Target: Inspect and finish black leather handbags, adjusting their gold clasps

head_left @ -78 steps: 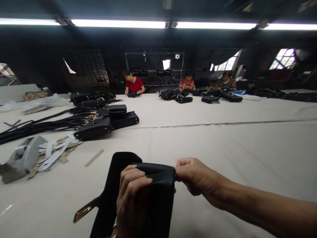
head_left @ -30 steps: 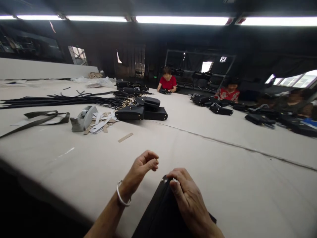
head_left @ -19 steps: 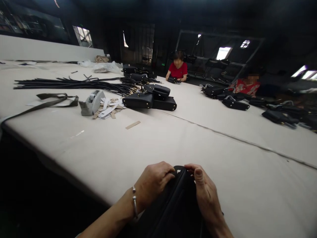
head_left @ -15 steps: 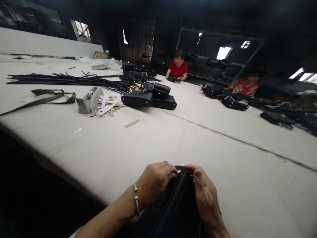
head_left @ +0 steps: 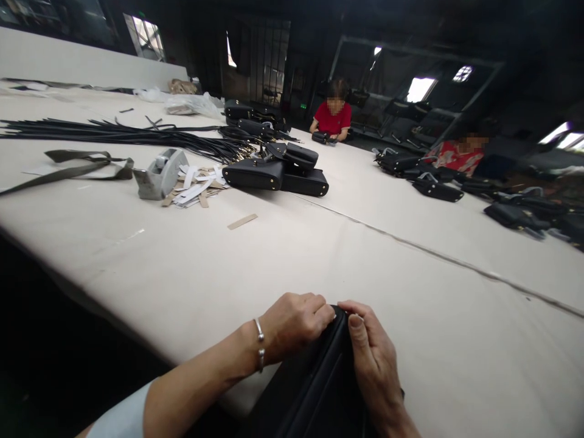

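Observation:
A black handbag (head_left: 314, 383) stands tilted at the table's near edge, its seamed narrow side facing me and its lower part out of frame. My left hand (head_left: 298, 322), with a silver bangle on the wrist, has its fingers curled and pressed on the bag's far end. A tiny white bit shows by those fingertips; what it is I cannot make out. From the other side my right hand (head_left: 376, 359) grips the bag, fingers bent round the far end and thumb raised along it.
Black bags (head_left: 274, 173) are piled beyond my hands, beside long black straps (head_left: 137, 137). A tape dispenser (head_left: 159, 176), paper strips (head_left: 196, 185) and an olive band (head_left: 86, 164) lie at left. Two people sit across the table (head_left: 410, 292), more bags (head_left: 435, 188) near them.
My left hand has shifted slightly right and closed further over the bag's end, covering most of the white bit. The right hand keeps its hold on the bag. The view has tilted slightly.

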Motion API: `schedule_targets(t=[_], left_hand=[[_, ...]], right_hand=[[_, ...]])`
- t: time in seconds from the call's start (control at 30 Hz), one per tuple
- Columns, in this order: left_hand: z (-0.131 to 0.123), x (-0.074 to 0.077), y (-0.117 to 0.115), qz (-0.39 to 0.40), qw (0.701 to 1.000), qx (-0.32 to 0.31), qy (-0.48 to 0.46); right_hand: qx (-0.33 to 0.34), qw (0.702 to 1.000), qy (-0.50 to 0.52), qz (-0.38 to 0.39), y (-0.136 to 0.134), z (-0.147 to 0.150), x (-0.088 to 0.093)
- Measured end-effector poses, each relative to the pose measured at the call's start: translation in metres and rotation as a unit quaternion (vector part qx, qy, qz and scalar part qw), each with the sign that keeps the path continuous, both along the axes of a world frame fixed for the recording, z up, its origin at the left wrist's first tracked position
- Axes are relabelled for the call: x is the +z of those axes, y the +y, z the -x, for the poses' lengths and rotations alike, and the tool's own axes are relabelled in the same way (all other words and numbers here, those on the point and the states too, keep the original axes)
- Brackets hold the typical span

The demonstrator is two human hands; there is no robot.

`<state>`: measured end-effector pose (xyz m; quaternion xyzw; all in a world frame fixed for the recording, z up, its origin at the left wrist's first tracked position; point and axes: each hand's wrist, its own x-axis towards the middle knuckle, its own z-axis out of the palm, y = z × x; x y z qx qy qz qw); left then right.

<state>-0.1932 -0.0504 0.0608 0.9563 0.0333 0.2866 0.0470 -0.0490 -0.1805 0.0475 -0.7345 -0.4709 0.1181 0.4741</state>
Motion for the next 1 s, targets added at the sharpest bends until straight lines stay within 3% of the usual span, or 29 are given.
schedule_targets(t=[0.43, 0.6, 0.87, 1.0], left_hand=[[-0.006, -0.010, 0.002, 0.111, 0.992, -0.012, -0.065], [-0.003, -0.012, 0.009, 0.159, 0.985, -0.055, -0.040], [-0.003, 0.000, 0.004, -0.038, 0.998, -0.021, -0.045], [-0.003, 0.006, 0.008, -0.057, 0.997, -0.042, -0.030]], right_hand=[[0.002, 1.000, -0.009, -0.010, 0.002, 0.002, 0.002], [0.001, 1.000, -0.001, -0.003, 0.003, 0.001, 0.002], [-0.003, 1.000, 0.008, 0.004, 0.004, 0.000, 0.000], [-0.002, 1.000, 0.006, 0.004, 0.004, -0.001, -0.001]])
